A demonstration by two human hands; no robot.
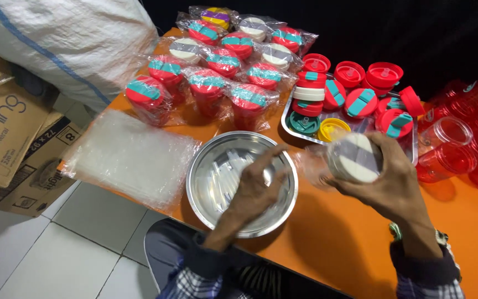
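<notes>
Packing bench, head view. Right hand (385, 180) is clamped round a white-lidded cup (355, 158), held on its side above the orange table (333, 232), just right of the steel bowl (242, 182). A thin clear bag (311, 166) shows at the cup's left end; can't tell if the cup is partly inside yet.

Left hand (258, 185) hangs over the bowl, fingers curled and near together, reaching toward the bag; can't tell if it grips anything. Bowl holds pale straw-like pieces, too blurred to confirm.

Judged step: bagging one cup, approx. midway.

Next move, as judged, needs the left hand to open the bag mouth while the right keeps the cup level.

Nearby: bagged cups (208, 83) in rows at the far edge, tray of loose lids (355, 102), flat bag stack (131, 155) on the left, bare red cups (449, 149) on the right.
</notes>
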